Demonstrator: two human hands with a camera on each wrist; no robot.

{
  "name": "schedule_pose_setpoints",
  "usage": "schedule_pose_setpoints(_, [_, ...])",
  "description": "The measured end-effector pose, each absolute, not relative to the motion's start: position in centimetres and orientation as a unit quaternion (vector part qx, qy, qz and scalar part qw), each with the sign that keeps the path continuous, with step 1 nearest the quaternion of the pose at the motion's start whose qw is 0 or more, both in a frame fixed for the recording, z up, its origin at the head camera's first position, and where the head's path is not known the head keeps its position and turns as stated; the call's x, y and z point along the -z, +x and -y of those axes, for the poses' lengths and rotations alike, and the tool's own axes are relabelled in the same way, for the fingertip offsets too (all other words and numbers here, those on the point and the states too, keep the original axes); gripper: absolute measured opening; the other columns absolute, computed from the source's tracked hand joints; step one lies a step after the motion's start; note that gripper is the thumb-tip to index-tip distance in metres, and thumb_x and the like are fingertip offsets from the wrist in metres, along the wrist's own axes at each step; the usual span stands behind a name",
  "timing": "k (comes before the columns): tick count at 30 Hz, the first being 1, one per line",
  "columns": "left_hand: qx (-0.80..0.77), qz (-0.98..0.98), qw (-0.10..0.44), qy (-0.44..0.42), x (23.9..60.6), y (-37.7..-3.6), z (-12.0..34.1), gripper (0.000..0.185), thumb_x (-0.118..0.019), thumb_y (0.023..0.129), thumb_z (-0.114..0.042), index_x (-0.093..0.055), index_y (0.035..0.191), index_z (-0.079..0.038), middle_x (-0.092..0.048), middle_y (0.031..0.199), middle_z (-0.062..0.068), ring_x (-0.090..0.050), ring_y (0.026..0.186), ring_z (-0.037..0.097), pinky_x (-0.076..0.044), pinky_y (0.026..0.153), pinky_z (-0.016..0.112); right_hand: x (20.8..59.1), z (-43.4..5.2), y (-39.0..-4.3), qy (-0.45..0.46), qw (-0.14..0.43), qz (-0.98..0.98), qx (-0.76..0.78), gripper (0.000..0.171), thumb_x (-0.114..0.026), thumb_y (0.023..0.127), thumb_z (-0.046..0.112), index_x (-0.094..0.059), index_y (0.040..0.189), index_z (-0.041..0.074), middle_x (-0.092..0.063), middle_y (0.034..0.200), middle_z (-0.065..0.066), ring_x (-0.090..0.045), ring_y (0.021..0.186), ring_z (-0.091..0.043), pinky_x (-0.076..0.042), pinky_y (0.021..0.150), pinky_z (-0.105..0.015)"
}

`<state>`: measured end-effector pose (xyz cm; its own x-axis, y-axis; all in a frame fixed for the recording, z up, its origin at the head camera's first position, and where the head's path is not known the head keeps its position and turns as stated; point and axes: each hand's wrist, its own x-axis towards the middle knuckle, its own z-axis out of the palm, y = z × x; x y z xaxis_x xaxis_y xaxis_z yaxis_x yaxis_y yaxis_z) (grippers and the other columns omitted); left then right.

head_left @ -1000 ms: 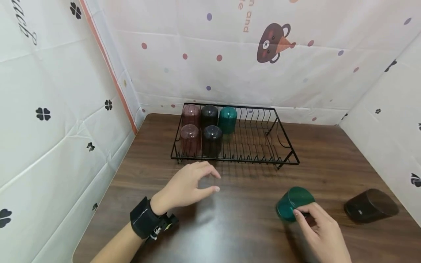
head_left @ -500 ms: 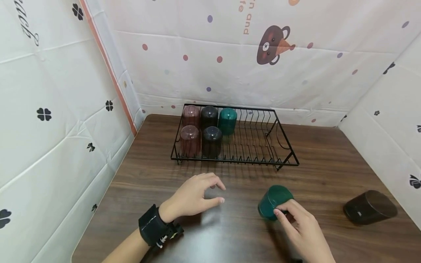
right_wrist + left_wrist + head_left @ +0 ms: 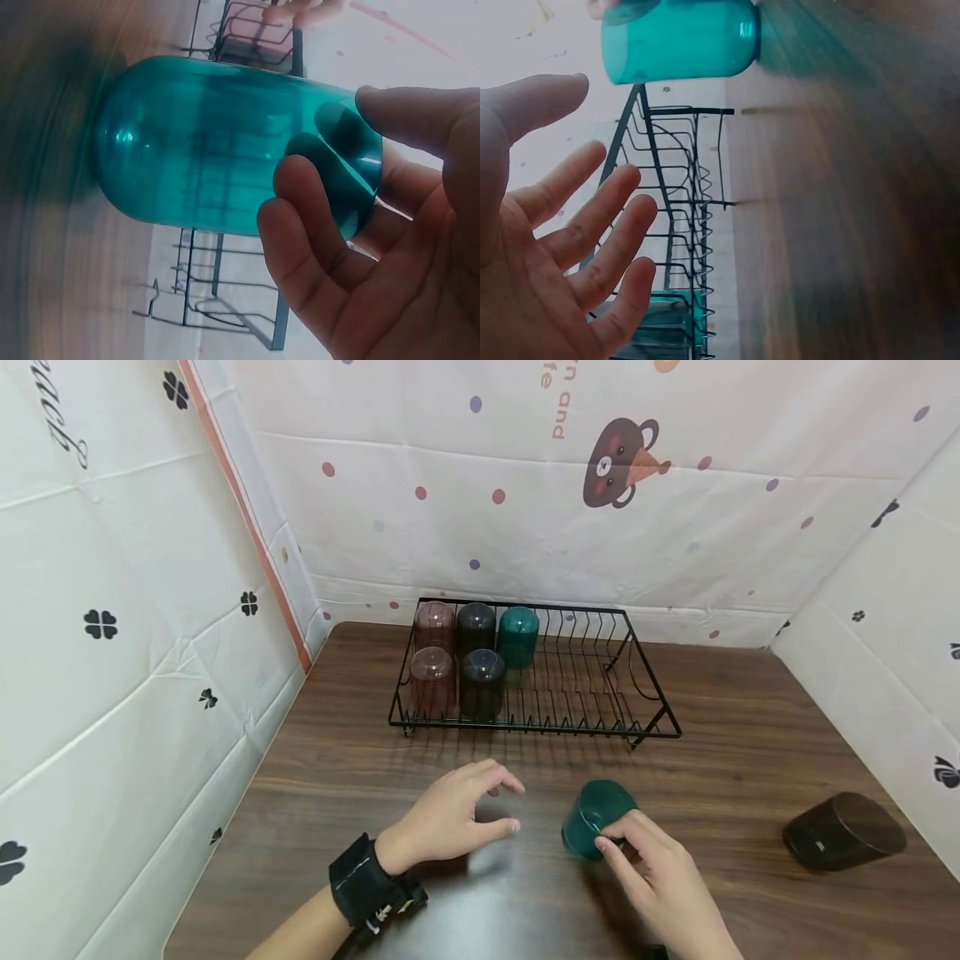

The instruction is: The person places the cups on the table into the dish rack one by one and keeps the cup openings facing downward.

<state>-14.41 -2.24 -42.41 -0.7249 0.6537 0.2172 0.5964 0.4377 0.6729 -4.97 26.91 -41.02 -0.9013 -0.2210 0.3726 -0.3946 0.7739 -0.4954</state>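
Observation:
A see-through teal cup stands mouth up and slightly tilted in front of the rack. My right hand pinches it by the rim; the right wrist view shows fingertips against its wall. To the left of that cup, my left hand hovers with fingers spread and holds nothing. In the left wrist view its palm faces the cup across a gap. Behind both hands, the black wire dish rack carries several upside-down cups: two pinkish, two dark grey and one teal.
On the right side of the wooden table, a dark brown cup leans outward with its mouth up. Printed white cloth walls the table off at the back and on both sides.
My right hand has brought the teal cup leftward across the table. My left hand has shifted a little right and toward the front. The racked cups stay put.

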Motion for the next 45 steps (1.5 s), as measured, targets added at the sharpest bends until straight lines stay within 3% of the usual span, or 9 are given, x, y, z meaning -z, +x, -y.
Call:
schedule_pose_setpoints(4, [-0.379, -0.850, 0.042, 0.364, 42.8, -14.4, 2.1, 0.052, -0.071, 0.094, -0.045, -0.055, 0.139, -0.025, -0.059, 0.135, -0.009, -0.064, 0.115, 0.018, -0.054, 0.094, 0.035, 41.2, -26.3, -5.2, 0.186, 0.149, 0.927, -0.290, 0.015, -0.071, 0.096, 0.013, -0.068, 0.101, 0.027, -0.058, 0.097, 0.021, -0.056, 0.081, 0.007, -0.051, 0.073, -0.012])
schedule_pose_setpoints(12, [-0.370, -0.854, 0.062, 0.359, 43.2, -14.3, 2.0, 0.070, -0.075, 0.090, -0.049, -0.045, 0.149, -0.026, -0.055, 0.141, -0.005, -0.061, 0.121, 0.019, -0.054, 0.097, 0.037, 41.1, -24.9, -5.6, 0.210, 0.126, 0.917, -0.314, 0.012, -0.069, 0.098, 0.016, -0.067, 0.103, 0.027, -0.057, 0.102, 0.021, -0.054, 0.080, 0.005, -0.052, 0.069, -0.018])
schedule_pose_setpoints(22, [-0.363, -0.857, 0.066, 0.359, 43.4, -14.2, 1.9, 0.079, -0.079, 0.086, -0.047, -0.042, 0.152, -0.025, -0.054, 0.143, -0.004, -0.060, 0.122, 0.017, -0.053, 0.099, 0.037, 40.6, -23.1, -5.9, 0.229, 0.105, 0.906, -0.341, 0.011, -0.066, 0.100, 0.019, -0.067, 0.102, 0.030, -0.058, 0.103, 0.023, -0.055, 0.080, 0.005, -0.053, 0.068, -0.019])
schedule_pose_setpoints(26, [-0.369, -0.854, 0.067, 0.362, 43.7, -14.2, 1.8, 0.081, -0.081, 0.084, -0.048, -0.042, 0.151, -0.026, -0.054, 0.144, -0.005, -0.059, 0.124, 0.015, -0.053, 0.101, 0.038, 40.4, -22.3, -6.2, 0.265, 0.116, 0.888, -0.358, 0.015, -0.067, 0.099, 0.013, -0.066, 0.101, 0.027, -0.059, 0.104, 0.020, -0.056, 0.082, 0.004, -0.052, 0.070, -0.017])
schedule_pose_setpoints(34, [-0.398, -0.830, 0.089, 0.382, 44.4, -14.1, 1.7, 0.075, -0.080, 0.083, -0.049, -0.044, 0.145, -0.027, -0.059, 0.131, -0.012, -0.059, 0.119, 0.003, -0.052, 0.099, 0.029, 40.3, -21.0, -6.8, 0.302, 0.134, 0.864, -0.380, 0.017, -0.069, 0.097, 0.010, -0.067, 0.102, 0.025, -0.060, 0.105, 0.016, -0.057, 0.086, 0.003, -0.052, 0.073, -0.015])
schedule_pose_setpoints(40, [-0.432, -0.811, 0.087, 0.385, 44.6, -14.3, 1.9, 0.078, -0.080, 0.085, -0.049, -0.039, 0.149, -0.029, -0.060, 0.135, -0.011, -0.060, 0.122, 0.003, -0.052, 0.101, 0.029, 40.4, -20.5, -7.7, 0.331, 0.183, 0.834, -0.402, 0.028, -0.075, 0.091, 0.006, -0.066, 0.115, 0.017, -0.065, 0.116, 0.001, -0.061, 0.087, -0.005, -0.051, 0.071, -0.015])
schedule_pose_setpoints(45, [-0.456, -0.801, 0.090, 0.377, 44.4, -14.4, 2.0, 0.078, -0.081, 0.084, -0.048, -0.039, 0.148, -0.030, -0.061, 0.135, -0.010, -0.061, 0.119, 0.003, -0.053, 0.098, 0.028, 40.1, -20.7, -8.4, 0.317, 0.222, 0.830, -0.402, 0.048, -0.079, 0.090, 0.020, -0.060, 0.131, 0.005, -0.057, 0.132, -0.012, -0.053, 0.079, -0.007, -0.046, 0.070, -0.016])
